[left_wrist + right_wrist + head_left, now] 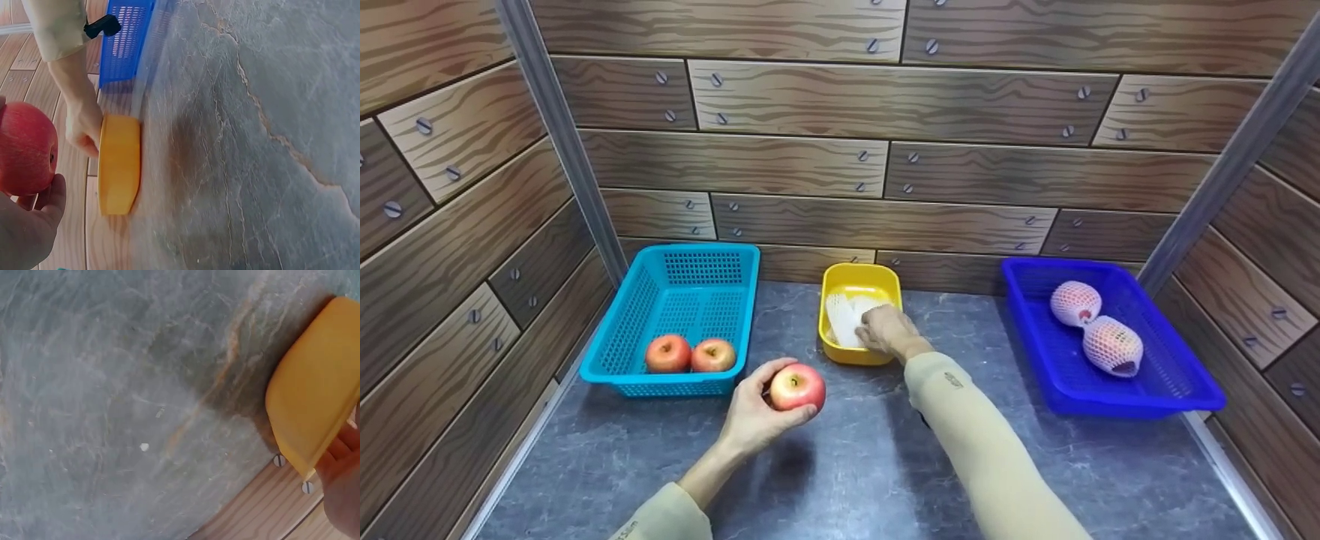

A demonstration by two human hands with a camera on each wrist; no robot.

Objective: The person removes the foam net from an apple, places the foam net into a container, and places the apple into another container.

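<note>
My left hand (756, 411) holds a red apple (798, 387) above the table, fingers behind it and thumb along its near side. In the left wrist view the same apple (27, 149) sits against the fingers at the left edge. My right hand (889, 330) reaches into a small yellow basket (859, 355), at white foam nets (842, 321) lying inside. Its fingertips are hidden among the nets and behind the basket wall, so whether they pinch one cannot be told. The right wrist view shows part of this hand (343, 478) beside the yellow wall.
Left of the yellow basket stands a teal basket (607, 352) with two bare apples (668, 353) at its near end. A blue basket (1035, 360) on the right holds two apples in foam nets (1112, 346). Wood-patterned walls (885, 165) enclose the grey table (840, 465).
</note>
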